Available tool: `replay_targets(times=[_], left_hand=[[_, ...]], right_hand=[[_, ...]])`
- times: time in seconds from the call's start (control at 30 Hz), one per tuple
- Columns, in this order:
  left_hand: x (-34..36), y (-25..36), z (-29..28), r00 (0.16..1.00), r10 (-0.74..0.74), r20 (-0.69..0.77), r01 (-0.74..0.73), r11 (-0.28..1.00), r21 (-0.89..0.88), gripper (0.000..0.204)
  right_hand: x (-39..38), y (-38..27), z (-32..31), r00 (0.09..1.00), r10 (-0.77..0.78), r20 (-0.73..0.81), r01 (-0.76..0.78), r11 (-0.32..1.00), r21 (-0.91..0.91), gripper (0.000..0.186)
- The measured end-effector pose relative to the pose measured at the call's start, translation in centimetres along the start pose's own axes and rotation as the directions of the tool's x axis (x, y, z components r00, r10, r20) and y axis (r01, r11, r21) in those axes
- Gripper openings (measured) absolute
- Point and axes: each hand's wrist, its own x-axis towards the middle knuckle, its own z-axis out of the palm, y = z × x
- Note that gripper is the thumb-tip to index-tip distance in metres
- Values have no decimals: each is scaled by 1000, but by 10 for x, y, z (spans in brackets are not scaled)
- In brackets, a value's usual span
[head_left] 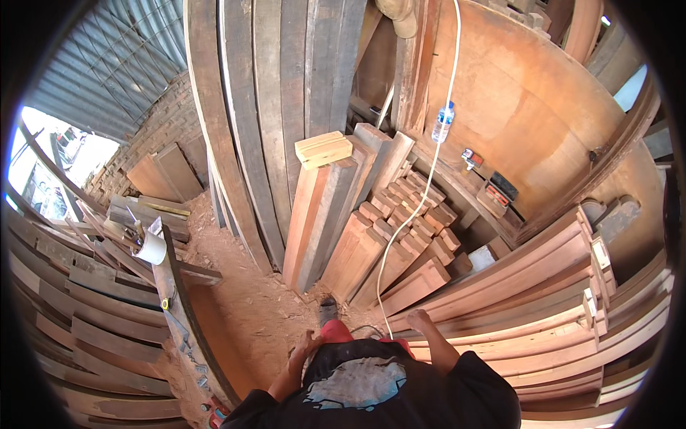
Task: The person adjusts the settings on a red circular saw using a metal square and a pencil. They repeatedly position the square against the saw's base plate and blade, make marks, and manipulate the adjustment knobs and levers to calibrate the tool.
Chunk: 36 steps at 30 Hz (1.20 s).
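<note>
So, left hand (306, 347) down low, next to red cloth (335, 331) at person's leg. Can't tell if its fingers are apart or together. Right hand (420, 322) out to side, near long boards (500, 343) piled on right. Its fingers look curled, can't tell if they grip anything. White cord (379, 280) hangs down between hands. Ahead, cut wood pieces (357, 250) stand in bunch. Off left, white cup (151, 251) holds tools.
</note>
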Motion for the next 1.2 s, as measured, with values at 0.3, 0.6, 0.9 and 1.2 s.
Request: replay_targets(times=[0.3, 0.6, 0.9, 1.2], left_hand=[[59, 266, -227, 465, 710, -529, -501, 704, 504, 78], [147, 447, -350, 646, 736, -202, -332, 509, 795, 104], [238, 469, -339, 669, 689, -279, -64, 428, 902, 105], [234, 473, -349, 597, 755, -271, -53, 375, 926, 86]], right_hand=[[61, -46, -54, 893, 449, 41, -451, 890, 68, 31], [158, -154, -259, 834, 330, -442, -378, 925, -24, 30], [234, -169, -419, 605, 431, -669, -723, 650, -234, 72], [311, -119, -496, 718, 337, -608, -674, 555, -488, 101]])
